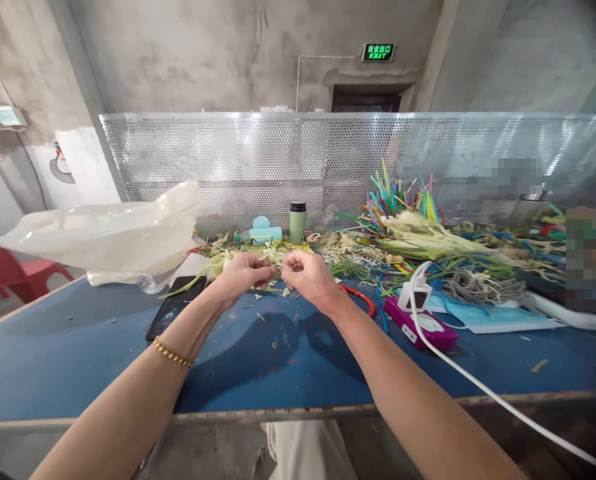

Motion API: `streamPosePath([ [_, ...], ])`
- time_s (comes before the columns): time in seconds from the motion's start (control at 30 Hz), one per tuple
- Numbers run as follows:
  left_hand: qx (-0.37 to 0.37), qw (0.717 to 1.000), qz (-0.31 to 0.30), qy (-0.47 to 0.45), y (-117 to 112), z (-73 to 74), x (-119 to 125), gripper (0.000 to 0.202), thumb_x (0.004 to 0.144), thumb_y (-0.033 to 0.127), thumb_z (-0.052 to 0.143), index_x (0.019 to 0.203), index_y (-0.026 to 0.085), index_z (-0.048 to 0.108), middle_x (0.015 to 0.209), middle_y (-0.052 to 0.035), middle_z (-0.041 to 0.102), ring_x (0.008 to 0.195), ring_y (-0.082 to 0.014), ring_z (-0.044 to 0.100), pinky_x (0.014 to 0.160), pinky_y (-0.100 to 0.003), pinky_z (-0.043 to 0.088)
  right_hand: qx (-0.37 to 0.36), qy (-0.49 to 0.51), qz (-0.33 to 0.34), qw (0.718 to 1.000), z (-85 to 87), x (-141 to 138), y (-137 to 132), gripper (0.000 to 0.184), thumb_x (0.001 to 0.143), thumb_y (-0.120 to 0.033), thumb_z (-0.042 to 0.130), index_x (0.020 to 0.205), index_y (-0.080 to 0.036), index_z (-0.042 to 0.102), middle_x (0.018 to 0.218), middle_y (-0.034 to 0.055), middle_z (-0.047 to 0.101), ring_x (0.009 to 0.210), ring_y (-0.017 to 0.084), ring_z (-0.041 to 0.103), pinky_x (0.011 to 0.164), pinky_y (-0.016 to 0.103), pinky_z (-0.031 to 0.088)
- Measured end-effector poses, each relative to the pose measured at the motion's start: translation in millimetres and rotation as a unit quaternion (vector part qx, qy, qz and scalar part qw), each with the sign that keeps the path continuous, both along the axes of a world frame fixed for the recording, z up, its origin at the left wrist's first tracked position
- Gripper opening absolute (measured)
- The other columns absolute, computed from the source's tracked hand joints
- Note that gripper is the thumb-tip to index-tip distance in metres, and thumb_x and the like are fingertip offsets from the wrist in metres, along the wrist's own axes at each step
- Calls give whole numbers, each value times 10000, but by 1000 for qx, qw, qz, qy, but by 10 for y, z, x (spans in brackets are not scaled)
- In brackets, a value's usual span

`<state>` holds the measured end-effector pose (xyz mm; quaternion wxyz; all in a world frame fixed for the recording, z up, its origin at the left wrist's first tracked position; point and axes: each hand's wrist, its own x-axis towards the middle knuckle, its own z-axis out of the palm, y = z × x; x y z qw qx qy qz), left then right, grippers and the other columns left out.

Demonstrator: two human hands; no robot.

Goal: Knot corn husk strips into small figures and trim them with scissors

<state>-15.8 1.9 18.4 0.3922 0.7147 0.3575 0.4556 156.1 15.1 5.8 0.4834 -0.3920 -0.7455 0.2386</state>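
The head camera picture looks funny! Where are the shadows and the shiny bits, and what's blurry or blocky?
In the head view, dark shadows lie on the blue table under the arms; bright glare streaks the metal mesh screen toward the right; blocky squares hide patches at the right; the top right corner fades dark; details between the left hand and right hand are too small and unclear to tell.

The left forearm (145, 383) slanted up from the lower left of the frame, the right forearm (398, 373) from the lower right. Near the centre, the left hand (248, 272) and right hand (305, 275) faced each other, fingertips close together, thumbs pressed toward forefingers, the other fingers curled.
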Motion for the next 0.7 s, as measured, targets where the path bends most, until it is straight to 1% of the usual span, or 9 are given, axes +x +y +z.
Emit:
streamPosePath([
  [0.1, -5, 1000, -3, -14, 14, -22, 7, 262, 722, 303, 687, 568, 156, 536, 501, 28, 471, 508, -89, 410, 544, -258, 310, 15, -2, -9, 1000, -16, -31, 21, 44, 678, -212, 589, 681, -176, 564, 590, -15, 579, 549, 111, 494, 526, 221, 372],
  [0.2, -21, 999, -11, -37, 25, -53, 29, 240, 705, 314, 705, 599, 141, 576, 532, 19, 495, 519, -88, 419, 545, -261, 301, 23, -51, -31, 998, 12, -45, -2, 17, 658, -180, 568, 644, -173, 561, 571, -26, 550, 557, 107, 469, 525, 218, 339],
  [0.3, -49, 995, -33, -82, 31, -79, 53, 240, 675, 295, 729, 587, 137, 571, 565, 12, 510, 531, -88, 436, 555, -265, 314, 43, -120, -84, 988, 32, -32, -29, 110, 652, -173, 572, 556, -180, 519, 514, -32, 484, 537, 105, 424, 525, 235, 302],
  [0.37, -67, 990, -44, -114, 34, -76, 49, 233, 668, 279, 739, 594, 139, 568, 563, 12, 509, 532, -90, 448, 558, -265, 322, 54, -149, -115, 980, 12, -12, -23, 84, 647, -167, 587, 571, -181, 554, 542, -14, 533, 551, 117, 448, 538, 246, 308],
  [0.43, -69, 985, -47, -150, 36, -54, 24, 223, 672, 275, 743, 616, 143, 572, 556, 14, 505, 533, -91, 451, 559, -263, 326, 48, -186, -133, 972, -27, 14, 4, 60, 632, -139, 598, 594, -185, 604, 581, 15, 597, 568, 135, 488, 547, 256, 318],
  [0.53, -52, 980, -41, -188, 39, -7, -29, 218, 678, 280, 742, 640, 152, 570, 553, 21, 492, 535, -93, 446, 559, -262, 329, 26, -230, -132, 964, -62, 52, 53, 104, 611, -96, 612, 585, -191, 645, 602, 45, 646, 584, 158, 536, 557, 267, 342],
  [0.6, -42, 984, -29, -172, 41, 11, -48, 231, 684, 290, 736, 625, 155, 558, 548, 18, 493, 530, -95, 441, 553, -265, 323, 31, -186, -109, 976, -43, 70, 72, 116, 639, -97, 603, 641, -186, 678, 664, 52, 684, 622, 162, 574, 584, 261, 386],
  [0.67, -25, 991, -20, -132, 39, 12, -43, 244, 706, 302, 715, 608, 155, 546, 550, 10, 504, 529, -94, 431, 555, -268, 317, 19, -86, -62, 994, -3, 79, 74, 157, 698, -120, 568, 754, -170, 706, 748, 56, 713, 636, 150, 598, 590, 246, 422],
  [0.7, -11, 994, -15, -110, 36, 7, -34, 249, 721, 305, 699, 601, 155, 541, 554, 8, 507, 531, -93, 424, 558, -268, 315, -1, -37, -31, 999, 17, 79, 68, 180, 731, -140, 545, 801, -161, 710, 780, 58, 720, 626, 141, 602, 574, 239, 428],
])
